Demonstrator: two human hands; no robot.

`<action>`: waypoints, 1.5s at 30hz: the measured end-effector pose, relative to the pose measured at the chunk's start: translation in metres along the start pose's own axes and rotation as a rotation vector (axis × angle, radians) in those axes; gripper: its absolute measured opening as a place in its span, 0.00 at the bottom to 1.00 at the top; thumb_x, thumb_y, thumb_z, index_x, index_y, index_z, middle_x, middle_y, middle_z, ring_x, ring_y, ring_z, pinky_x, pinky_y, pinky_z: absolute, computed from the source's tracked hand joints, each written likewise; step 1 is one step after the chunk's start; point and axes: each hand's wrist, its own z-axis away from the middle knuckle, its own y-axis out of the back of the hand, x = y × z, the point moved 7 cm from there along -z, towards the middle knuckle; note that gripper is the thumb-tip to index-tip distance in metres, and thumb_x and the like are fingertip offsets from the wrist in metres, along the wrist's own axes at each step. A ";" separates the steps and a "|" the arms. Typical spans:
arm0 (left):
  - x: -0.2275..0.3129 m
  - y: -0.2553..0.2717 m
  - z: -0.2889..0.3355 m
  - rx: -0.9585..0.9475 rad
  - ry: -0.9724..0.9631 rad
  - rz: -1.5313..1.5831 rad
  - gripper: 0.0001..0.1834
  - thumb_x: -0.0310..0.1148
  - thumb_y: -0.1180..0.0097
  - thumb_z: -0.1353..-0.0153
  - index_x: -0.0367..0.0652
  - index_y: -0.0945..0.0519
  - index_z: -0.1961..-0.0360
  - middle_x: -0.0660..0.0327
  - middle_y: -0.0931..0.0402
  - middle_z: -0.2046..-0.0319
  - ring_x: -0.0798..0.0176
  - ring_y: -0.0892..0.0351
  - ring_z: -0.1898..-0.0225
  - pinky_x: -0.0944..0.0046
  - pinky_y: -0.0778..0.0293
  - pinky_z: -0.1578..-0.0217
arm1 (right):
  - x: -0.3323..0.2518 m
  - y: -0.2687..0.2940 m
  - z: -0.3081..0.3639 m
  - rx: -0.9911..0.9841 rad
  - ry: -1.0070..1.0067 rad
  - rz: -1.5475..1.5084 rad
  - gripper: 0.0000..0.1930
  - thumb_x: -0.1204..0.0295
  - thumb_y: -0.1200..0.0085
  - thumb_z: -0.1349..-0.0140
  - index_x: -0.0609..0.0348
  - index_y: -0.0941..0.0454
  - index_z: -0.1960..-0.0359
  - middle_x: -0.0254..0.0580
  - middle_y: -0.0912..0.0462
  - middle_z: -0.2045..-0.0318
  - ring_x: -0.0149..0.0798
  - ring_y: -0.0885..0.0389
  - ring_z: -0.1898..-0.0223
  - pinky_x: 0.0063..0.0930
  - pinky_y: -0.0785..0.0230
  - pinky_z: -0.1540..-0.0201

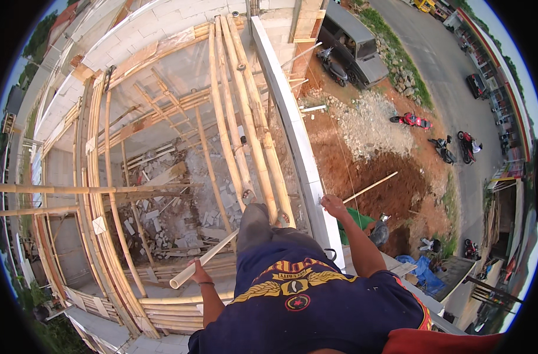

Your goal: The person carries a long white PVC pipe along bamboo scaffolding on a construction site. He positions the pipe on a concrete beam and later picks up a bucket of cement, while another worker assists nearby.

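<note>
My left hand (201,273) is wrapped round a cream-coloured hollow pipe (214,252), which slants from its open end at lower left up toward my leg. My right hand (334,206), fingers curled in, is at the top of a narrow white block wall (300,144). Whether those fingers hold anything small is hidden. Beneath my sandalled feet lie several long bamboo poles (223,112), running side by side away from me along the wall.
Below on the left, broken blocks (189,239) litter the ground among bamboo scaffolding (97,194). Right of the wall, far down, are reddish soil (393,177), a person in green (358,219), a loose pole (370,187), a dark parked vehicle (363,50) and motorcycles (411,121).
</note>
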 end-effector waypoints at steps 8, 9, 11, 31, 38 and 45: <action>0.019 -0.068 -0.062 0.089 -0.007 0.011 0.07 0.24 0.41 0.44 0.44 0.27 0.67 0.66 0.29 0.66 0.67 0.31 0.62 0.62 0.32 0.54 | -0.098 0.039 -0.099 -0.009 0.217 -0.035 0.20 0.55 0.47 0.37 0.61 0.23 0.56 0.50 0.18 0.69 0.43 0.18 0.65 0.37 0.28 0.59; 0.019 -0.080 -0.074 0.124 0.008 -0.003 0.07 0.24 0.41 0.44 0.44 0.26 0.67 0.66 0.29 0.66 0.66 0.31 0.62 0.62 0.32 0.54 | -0.113 0.044 -0.119 -0.027 0.225 -0.004 0.21 0.55 0.47 0.37 0.61 0.23 0.55 0.51 0.17 0.67 0.45 0.18 0.64 0.38 0.28 0.58; 0.025 -0.106 -0.098 0.132 -0.001 0.039 0.07 0.24 0.40 0.44 0.44 0.26 0.67 0.66 0.29 0.66 0.65 0.31 0.61 0.61 0.32 0.53 | -0.142 0.057 -0.161 -0.041 0.232 0.009 0.22 0.56 0.45 0.38 0.60 0.22 0.52 0.54 0.17 0.61 0.48 0.17 0.58 0.39 0.27 0.54; 0.253 -0.335 -0.315 0.141 -0.202 -0.127 0.07 0.28 0.40 0.46 0.39 0.24 0.67 0.61 0.27 0.67 0.61 0.29 0.63 0.58 0.31 0.55 | -0.164 0.076 -0.369 -0.456 -0.200 0.365 0.27 0.46 0.53 0.38 0.60 0.19 0.78 0.46 0.17 0.79 0.46 0.17 0.72 0.43 0.27 0.65; 0.298 -0.453 -0.397 0.103 -0.291 -0.174 0.07 0.29 0.40 0.47 0.37 0.24 0.69 0.61 0.27 0.70 0.62 0.29 0.64 0.58 0.31 0.56 | -0.241 0.117 -0.543 -0.362 -0.163 0.115 0.20 0.52 0.48 0.39 0.59 0.19 0.70 0.45 0.16 0.77 0.41 0.16 0.73 0.39 0.27 0.66; 0.379 -0.622 -0.514 0.064 -0.270 -0.209 0.06 0.29 0.39 0.46 0.40 0.23 0.71 0.62 0.26 0.70 0.63 0.28 0.65 0.59 0.31 0.55 | -0.338 0.200 -0.782 -0.062 -0.075 -0.183 0.18 0.56 0.46 0.39 0.59 0.20 0.63 0.47 0.17 0.75 0.41 0.17 0.74 0.39 0.26 0.64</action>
